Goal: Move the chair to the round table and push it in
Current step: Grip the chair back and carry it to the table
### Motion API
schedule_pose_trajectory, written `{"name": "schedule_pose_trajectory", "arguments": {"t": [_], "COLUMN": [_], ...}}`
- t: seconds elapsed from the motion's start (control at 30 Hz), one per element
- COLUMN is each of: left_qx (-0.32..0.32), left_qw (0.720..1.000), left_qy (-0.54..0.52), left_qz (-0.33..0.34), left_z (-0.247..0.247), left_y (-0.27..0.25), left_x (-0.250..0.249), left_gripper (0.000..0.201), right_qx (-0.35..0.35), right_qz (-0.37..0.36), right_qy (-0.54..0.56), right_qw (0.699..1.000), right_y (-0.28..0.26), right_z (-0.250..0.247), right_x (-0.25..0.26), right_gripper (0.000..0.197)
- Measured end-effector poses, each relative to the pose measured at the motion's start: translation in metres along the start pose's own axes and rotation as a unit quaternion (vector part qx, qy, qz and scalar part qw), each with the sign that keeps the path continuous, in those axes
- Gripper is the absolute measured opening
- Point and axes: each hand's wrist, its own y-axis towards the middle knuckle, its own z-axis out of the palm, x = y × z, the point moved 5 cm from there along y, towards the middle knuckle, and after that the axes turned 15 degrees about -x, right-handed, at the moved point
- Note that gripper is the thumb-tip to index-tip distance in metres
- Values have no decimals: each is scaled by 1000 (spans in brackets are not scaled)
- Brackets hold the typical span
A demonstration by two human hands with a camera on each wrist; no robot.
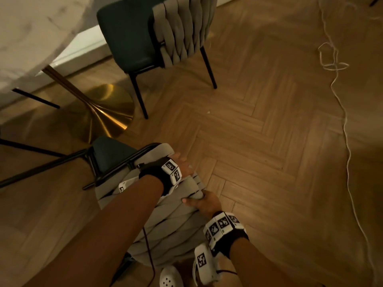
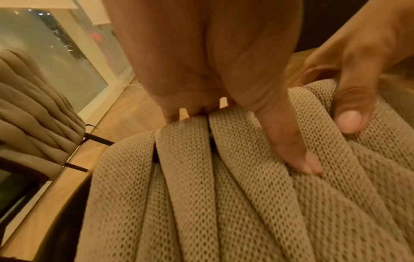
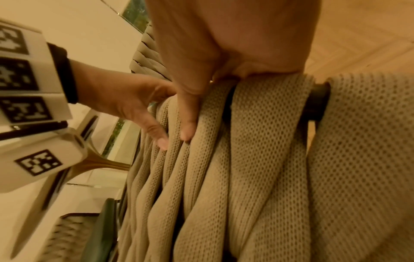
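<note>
While both forearms reached down, left hand (image 1: 183,165) and right hand (image 1: 205,201) gripped the chair (image 1: 165,214) backrest top, lower centre (beige woven mesh straps, black frame); round table (image 1: 27,38) upper left.

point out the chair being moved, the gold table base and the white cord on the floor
chair being moved (image 1: 176,220), head view, on its woven grey backrest
gold table base (image 1: 107,119), head view, on the flared brass foot
white cord (image 1: 348,146), head view, on the strand running along the floor
</note>
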Motion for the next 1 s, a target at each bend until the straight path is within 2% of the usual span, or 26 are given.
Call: {"name": "schedule_pose_trajectory", "arguments": {"t": [0.13,0.33,0.43,0.53,0.67,0.77,0.87,0.93,1.0], "left_qx": [-14,-65,-97,-140,-171,-175,-176,-185,-211], "left_qw": [1000,997,992,985,975,970,967,962,953], "left_qy": [24,37,48,51,71,72,73,67,54], "left_qz": [5,-36,-67,-90,-124,-150,-170,-187,-212], "left_z": [-21,-76,-100,-112,-92,-51,-6,26,55], "left_y": [-16,-70,-113,-166,-243,-305,-364,-402,-439], "left_x": [1,32,46,57,60,51,34,18,-3], "left_gripper": [66,83,84,84,79,76,72,66,60], "right_qx": [-42,-92,-115,-148,-155,-114,-37,18,61], "right_qz": [-33,-121,-188,-260,-357,-410,-443,-452,-449], "right_qy": [18,-12,-72,-152,-231,-296,-302,-288,-270], "right_qw": [998,988,973,942,892,855,843,844,849], "right_y": [-23,-83,-121,-165,-225,-267,-301,-322,-342], "right_z": [-14,-49,-56,-49,-11,42,102,143,181], "right_x": [14,79,117,149,174,173,158,144,128], "right_gripper": [58,59,59,59,55,47,43,36,38]}}
